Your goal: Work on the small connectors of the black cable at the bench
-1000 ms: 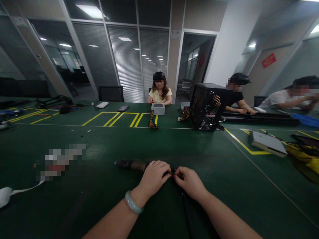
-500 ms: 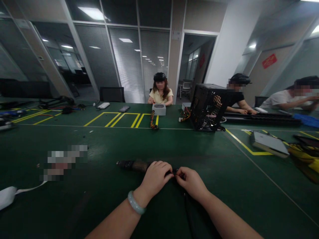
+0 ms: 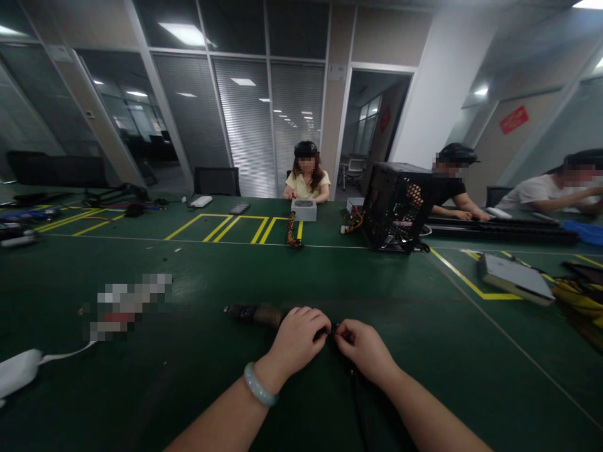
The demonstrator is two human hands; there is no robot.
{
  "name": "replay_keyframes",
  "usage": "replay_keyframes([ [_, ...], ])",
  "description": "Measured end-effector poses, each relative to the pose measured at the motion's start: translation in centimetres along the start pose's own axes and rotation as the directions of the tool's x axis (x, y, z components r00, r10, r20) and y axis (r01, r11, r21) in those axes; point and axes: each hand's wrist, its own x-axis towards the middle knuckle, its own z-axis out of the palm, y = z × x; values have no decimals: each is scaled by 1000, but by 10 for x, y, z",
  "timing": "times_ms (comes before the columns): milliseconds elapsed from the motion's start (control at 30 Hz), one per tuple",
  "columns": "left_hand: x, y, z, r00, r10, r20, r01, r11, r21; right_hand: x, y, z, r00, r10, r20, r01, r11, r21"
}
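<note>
Glass partitions [image 3: 179,119] with blinds run along the back of this office, and a huge dark green table [image 3: 202,270] fills most of the view, marked with yellow tape. Three co-workers are sitting at the far side: a person in a yellow top [image 3: 300,184], another in a black shirt [image 3: 450,196] and one in white [image 3: 532,191] over on the right.

Biggest thing on the table is a black PC case [image 3: 386,207], standing upright right of center. Further right there's a flat silver box [image 3: 516,278], and a gray power supply [image 3: 304,211] sits in front of the yellow top, bundled wires [image 3: 293,231] hanging toward the near side.

Then the main bit: a dark tool [image 3: 254,314], long and roughly cylindrical, lies crosswise on the near part of the table, tip pointing left. The wearer's left hand [image 3: 301,336] is curled over it, fingers bent around the body. Right hand [image 3: 367,351] has thumb and fingertips pinching its right end, pretty much next to the left fingertips; exactly which small part is too dark to tell. Some black cord [image 3: 357,392] trails below the right hand. Smallest of the lot, a pale green bangle [image 3: 260,385] circles the left wrist.
</note>
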Motion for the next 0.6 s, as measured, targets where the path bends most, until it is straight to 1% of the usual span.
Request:
replay_keyframes([
  [233,-1,-1,2,999,-25,-22,25,999,-31,-2,0,-1,1000,4,2,-4,999,36],
  [500,0,-1,2,1000,5,-15,-5,1000,-23,0,3,0,1000,-4,17,4,999,35],
  [600,-1,-2,3,1000,-9,-20,9,999,-34,0,4,0,1000,-4,16,4,1000,29],
])
